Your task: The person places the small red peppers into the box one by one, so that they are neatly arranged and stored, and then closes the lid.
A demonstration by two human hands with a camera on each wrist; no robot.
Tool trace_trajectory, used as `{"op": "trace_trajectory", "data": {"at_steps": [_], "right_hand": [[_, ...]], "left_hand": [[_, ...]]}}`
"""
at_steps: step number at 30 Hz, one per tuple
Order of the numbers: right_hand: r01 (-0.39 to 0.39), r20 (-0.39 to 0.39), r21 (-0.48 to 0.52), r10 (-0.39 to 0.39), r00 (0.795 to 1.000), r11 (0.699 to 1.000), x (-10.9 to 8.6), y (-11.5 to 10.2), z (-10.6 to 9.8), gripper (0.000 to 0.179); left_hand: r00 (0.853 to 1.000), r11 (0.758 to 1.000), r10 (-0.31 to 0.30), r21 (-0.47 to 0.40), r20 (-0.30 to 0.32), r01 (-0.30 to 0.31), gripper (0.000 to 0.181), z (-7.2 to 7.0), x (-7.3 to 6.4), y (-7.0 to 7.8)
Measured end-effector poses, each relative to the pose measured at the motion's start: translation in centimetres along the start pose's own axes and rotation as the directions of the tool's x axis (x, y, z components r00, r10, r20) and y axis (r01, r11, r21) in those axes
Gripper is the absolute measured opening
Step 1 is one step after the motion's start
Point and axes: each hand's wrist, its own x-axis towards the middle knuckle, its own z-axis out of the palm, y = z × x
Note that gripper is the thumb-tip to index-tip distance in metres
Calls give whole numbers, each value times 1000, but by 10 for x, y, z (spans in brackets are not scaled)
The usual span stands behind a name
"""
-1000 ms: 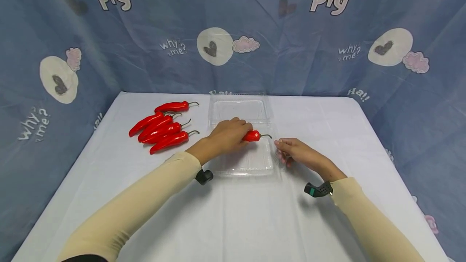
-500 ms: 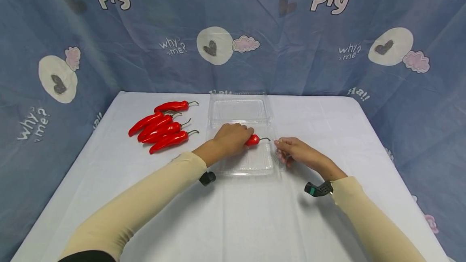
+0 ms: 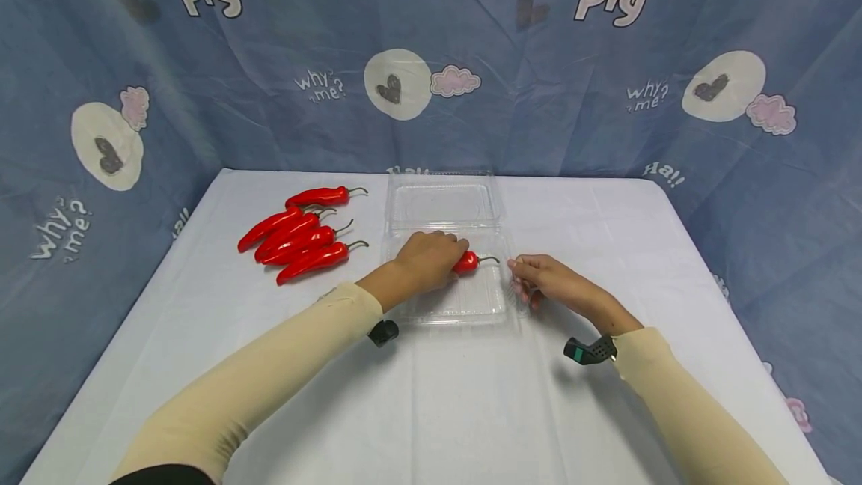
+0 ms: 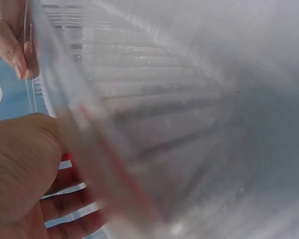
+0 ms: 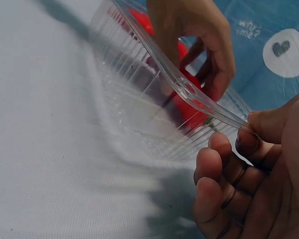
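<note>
A clear plastic clamshell box [image 3: 465,309] lies with its lid [image 3: 441,204] folded back, away from me. Over its base, my left hand [image 3: 431,260] holds a red chili pepper [image 3: 466,263] whose green stem points right; most of the pepper is hidden under the hand. Seen from the right wrist, the left fingers curl round the pepper [image 5: 187,107] inside the box, low over its floor. Whether it touches the floor I cannot tell. My right hand [image 3: 552,279] pinches the box's right rim between thumb and forefinger, its other fingers [image 5: 209,194] loosely curled.
Several red chili peppers [image 3: 313,263] lie in a group on the white tablecloth [image 3: 471,395], left of the box. A blue printed curtain [image 3: 512,118] hangs behind and at both sides of the table.
My left hand has shifted slightly right and towards me with the pepper, which sits a little lower in the head view. My right hand stays at the box's rim.
</note>
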Motion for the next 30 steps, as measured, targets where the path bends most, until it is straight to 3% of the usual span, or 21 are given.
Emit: {"op": "trace_trajectory", "data": {"at_steps": [6, 11, 18, 24, 30], "right_hand": [[1, -3, -1, -1, 1000, 1000, 1, 0, 1, 39], [-5, 0, 1, 5, 1000, 1000, 1, -1, 2, 38], [-8, 10, 5, 8, 1000, 1000, 1, 0, 2, 37], [-15, 6, -2, 15, 1000, 1000, 1, 1, 2, 38], [-15, 2, -12, 15, 1000, 1000, 2, 2, 0, 39]], "left_hand": [[1000, 997, -11, -81, -24, 9, 42, -1, -5, -7], [999, 977, -2, -211, -54, -9, 45, -6, -12, -20], [996, 890, 5, -453, -87, -44, 42, -15, -26, -38], [991, 849, -62, -528, -123, -12, 46, -27, -49, -56], [971, 807, -155, -590, -184, 17, 49, -38, -82, -86]]}}
